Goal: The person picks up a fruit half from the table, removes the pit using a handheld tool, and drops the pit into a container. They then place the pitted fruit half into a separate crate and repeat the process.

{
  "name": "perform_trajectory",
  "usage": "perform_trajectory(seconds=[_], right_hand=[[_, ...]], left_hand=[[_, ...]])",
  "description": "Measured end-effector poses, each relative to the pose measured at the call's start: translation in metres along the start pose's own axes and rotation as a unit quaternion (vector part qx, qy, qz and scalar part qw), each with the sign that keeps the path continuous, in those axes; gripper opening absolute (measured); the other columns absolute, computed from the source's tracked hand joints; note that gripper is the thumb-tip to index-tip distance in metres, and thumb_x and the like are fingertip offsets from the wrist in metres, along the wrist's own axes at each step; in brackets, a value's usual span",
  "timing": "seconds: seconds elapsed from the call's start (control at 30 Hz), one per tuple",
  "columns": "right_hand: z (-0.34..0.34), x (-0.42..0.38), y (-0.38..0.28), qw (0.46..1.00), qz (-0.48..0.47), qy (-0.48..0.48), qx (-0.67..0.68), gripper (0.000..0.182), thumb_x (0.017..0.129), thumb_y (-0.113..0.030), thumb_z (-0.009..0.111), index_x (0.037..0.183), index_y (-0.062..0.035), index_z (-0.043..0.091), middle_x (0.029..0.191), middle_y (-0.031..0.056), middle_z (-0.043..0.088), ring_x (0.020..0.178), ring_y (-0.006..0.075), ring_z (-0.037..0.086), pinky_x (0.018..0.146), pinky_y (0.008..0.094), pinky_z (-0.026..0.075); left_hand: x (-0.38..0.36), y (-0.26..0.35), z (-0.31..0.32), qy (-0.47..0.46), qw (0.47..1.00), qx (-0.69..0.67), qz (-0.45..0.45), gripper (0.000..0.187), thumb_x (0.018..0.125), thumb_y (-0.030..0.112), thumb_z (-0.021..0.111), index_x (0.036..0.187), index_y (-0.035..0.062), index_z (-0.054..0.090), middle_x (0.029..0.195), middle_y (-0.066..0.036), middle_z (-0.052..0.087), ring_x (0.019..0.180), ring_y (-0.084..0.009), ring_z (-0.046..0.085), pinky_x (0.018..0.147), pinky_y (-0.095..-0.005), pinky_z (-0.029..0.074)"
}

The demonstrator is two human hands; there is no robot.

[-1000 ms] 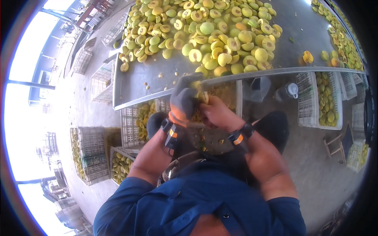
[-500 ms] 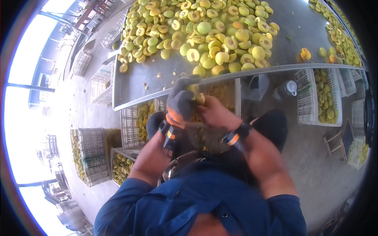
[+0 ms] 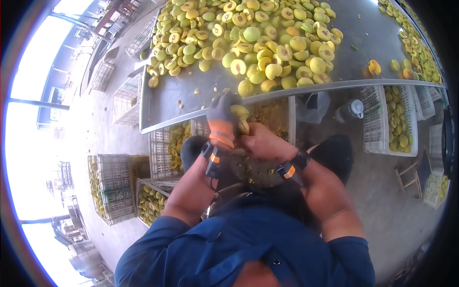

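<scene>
My left hand [image 3: 222, 118], in a grey and orange glove, is at the near edge of the metal table [image 3: 177, 98], its fingers around a yellow-green fruit [image 3: 239, 113]. Close beside it on the right, my bare right hand [image 3: 262, 141] is closed near a small yellowish-brown piece [image 3: 244, 128] between the two hands. What its fingers grip is too hidden to tell. A large heap of halved green-yellow fruit [image 3: 272, 71] lies on the table beyond my hands.
Crates of fruit stand under the table [image 3: 165, 148], at the lower left [image 3: 112, 189] and at the right [image 3: 389, 119]. A lidded clear jug [image 3: 351, 110] and a small stool [image 3: 411, 174] are to the right. My knees are below the table edge.
My left hand has turned more upright, and more of the fruit in it shows. My right hand remains close beside it. The whole view has shifted slightly.
</scene>
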State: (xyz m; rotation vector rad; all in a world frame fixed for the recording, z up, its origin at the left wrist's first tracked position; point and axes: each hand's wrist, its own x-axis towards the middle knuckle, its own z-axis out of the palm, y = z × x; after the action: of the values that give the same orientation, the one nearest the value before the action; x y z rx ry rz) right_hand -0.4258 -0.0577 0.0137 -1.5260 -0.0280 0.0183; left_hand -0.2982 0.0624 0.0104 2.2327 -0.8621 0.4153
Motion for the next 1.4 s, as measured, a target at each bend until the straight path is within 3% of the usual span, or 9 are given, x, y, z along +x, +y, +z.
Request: perform_trajectory(seconds=[0.33,0.47,0.53,0.8,0.9,1.0,1.1,1.27,1.4], right_hand=[[-0.007,-0.005,-0.019,0.969,0.184,-0.106,0.131,0.018,0.104,-0.018,0.059,0.103,-0.0008,0.067,0.068,0.0086,0.064,0.053,0.0194,0.062,0.050,0.0364,0.047],[0.017,0.006,0.025,0.994,-0.109,0.025,-0.011,0.019,0.105,-0.017,0.059,0.096,-0.0002,0.063,0.061,0.0081,0.059,0.045,0.0188,0.057,0.043,0.0360,0.042],[0.004,-0.009,-0.008,0.961,0.207,-0.110,0.148,0.021,0.105,-0.017,0.060,0.094,0.0002,0.062,0.059,0.0089,0.058,0.043,0.0191,0.055,0.041,0.0366,0.041],[0.017,-0.012,-0.008,0.972,0.179,-0.058,0.139,0.026,0.104,-0.016,0.059,0.083,-0.0027,0.059,0.058,0.0047,0.053,0.042,0.0173,0.050,0.041,0.0355,0.039],[0.014,-0.011,-0.012,0.958,0.209,-0.081,0.178,0.026,0.104,-0.018,0.061,0.082,-0.0051,0.058,0.058,0.0026,0.051,0.043,0.0160,0.050,0.041,0.0345,0.039],[0.016,-0.014,-0.026,0.949,0.231,-0.090,0.196,0.027,0.102,-0.020,0.063,0.079,-0.0072,0.057,0.058,0.0013,0.050,0.044,0.0148,0.050,0.042,0.0341,0.039],[0.015,-0.016,-0.036,0.942,0.249,-0.091,0.205,0.027,0.101,-0.020,0.063,0.078,-0.0081,0.056,0.059,0.0009,0.051,0.044,0.0136,0.049,0.042,0.0336,0.038],[0.008,-0.018,-0.017,0.985,0.110,-0.122,0.049,0.025,0.101,-0.019,0.063,0.079,-0.0090,0.055,0.061,0.0006,0.051,0.045,0.0120,0.048,0.043,0.0318,0.035],[0.008,-0.018,-0.021,0.943,0.223,-0.115,0.218,0.024,0.102,-0.020,0.063,0.082,-0.0092,0.055,0.063,0.0000,0.051,0.047,0.0113,0.047,0.044,0.0310,0.033]], left_hand=[[0.015,0.013,-0.016,-0.076,0.987,-0.139,0.023,0.013,0.091,0.007,0.071,0.102,0.0021,0.075,0.094,-0.010,0.076,0.082,-0.0257,0.074,0.074,-0.0363,0.058],[0.011,0.021,-0.022,-0.151,0.932,-0.311,-0.113,0.021,0.099,0.020,0.069,0.103,-0.0003,0.073,0.088,-0.009,0.076,0.080,-0.0192,0.072,0.073,-0.0326,0.057],[0.005,0.014,-0.022,-0.164,0.929,-0.318,-0.092,0.028,0.105,0.026,0.067,0.102,-0.0019,0.073,0.086,-0.009,0.077,0.078,-0.0169,0.071,0.073,-0.0314,0.056],[-0.006,0.016,-0.014,-0.077,0.934,-0.330,-0.115,0.009,0.099,0.007,0.067,0.101,0.0000,0.072,0.092,-0.011,0.074,0.082,-0.0213,0.073,0.075,-0.0326,0.057],[0.005,0.001,-0.022,-0.074,0.976,-0.090,0.182,0.009,0.097,0.005,0.067,0.101,-0.0007,0.072,0.090,-0.009,0.072,0.086,-0.0204,0.073,0.076,-0.0325,0.057],[0.002,0.021,-0.032,-0.155,0.899,-0.392,-0.119,0.012,0.100,0.005,0.062,0.101,-0.0021,0.071,0.092,-0.010,0.071,0.087,-0.0198,0.073,0.076,-0.0330,0.057],[0.003,0.028,-0.038,-0.111,0.944,-0.304,0.063,0.013,0.099,0.010,0.065,0.102,0.0007,0.075,0.099,-0.010,0.073,0.084,-0.0235,0.070,0.076,-0.0339,0.055],[0.001,0.005,-0.021,-0.237,0.826,-0.478,-0.182,0.013,0.095,0.009,0.071,0.104,0.0014,0.075,0.099,-0.013,0.074,0.086,-0.0256,0.072,0.077,-0.0356,0.056],[0.000,0.001,-0.022,-0.064,0.949,-0.295,0.094,0.023,0.090,0.004,0.075,0.113,0.0025,0.073,0.103,-0.014,0.076,0.092,-0.0265,0.074,0.081,-0.0377,0.058]])
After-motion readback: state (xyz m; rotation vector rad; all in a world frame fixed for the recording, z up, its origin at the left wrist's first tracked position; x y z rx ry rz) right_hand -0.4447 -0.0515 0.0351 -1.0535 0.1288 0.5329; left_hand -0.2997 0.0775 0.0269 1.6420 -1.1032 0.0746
